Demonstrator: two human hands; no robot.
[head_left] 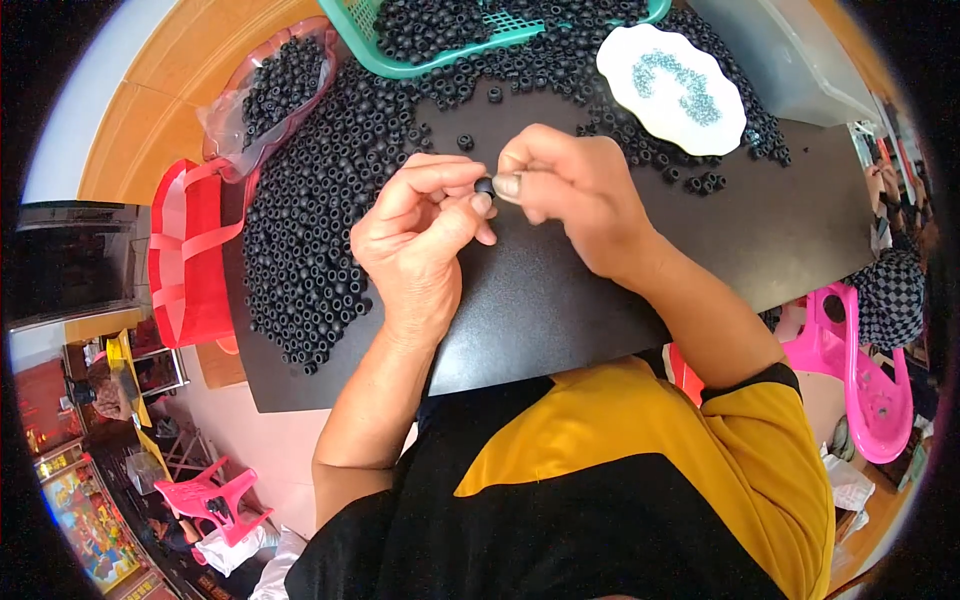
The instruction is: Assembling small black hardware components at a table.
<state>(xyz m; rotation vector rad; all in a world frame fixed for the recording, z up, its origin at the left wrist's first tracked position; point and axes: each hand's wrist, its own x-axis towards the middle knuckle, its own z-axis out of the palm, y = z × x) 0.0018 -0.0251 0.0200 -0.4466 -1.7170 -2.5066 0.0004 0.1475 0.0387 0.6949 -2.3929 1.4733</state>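
Between the thumb and fingers of my left hand (415,220) is a small black ring-shaped piece (485,186), held above the dark table. My right hand (575,190) is pinched right beside it, thumb tip against or very near its right side. Whatever those right fingers hold, if anything, is too small to make out. A big heap of matching black pieces (310,240) spreads over the table's left and far sides. Farther right, a white scalloped plate (650,105) carries tiny pale blue-green bits (670,78).
At the far side stands a green plastic basket (400,68) full of black pieces. A clear bag (280,95) of them lies at far left. A red bag (187,260) hangs by the left edge. Pink stools (865,380) flank the table (540,290); a translucent bin (800,60) is far right.
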